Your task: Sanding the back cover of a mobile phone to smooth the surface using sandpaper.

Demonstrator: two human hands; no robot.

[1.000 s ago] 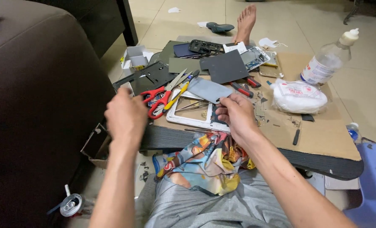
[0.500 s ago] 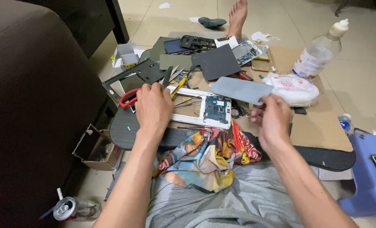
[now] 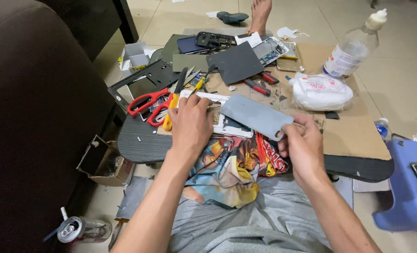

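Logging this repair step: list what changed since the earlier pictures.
The right hand lifted the flat grey back cover off the white phone frame and carried it rightward. The left hand moved onto the frame. The red-handled scissors and clear plastic bottle stayed put.

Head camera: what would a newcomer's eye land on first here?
Probably the right hand lifting a grey phone back cover clear of the opened white phone, which the left hand presses onto the board. Next, the red-handled scissors just left of that hand, then the clear plastic bottle at the far right of the cardboard sheet.
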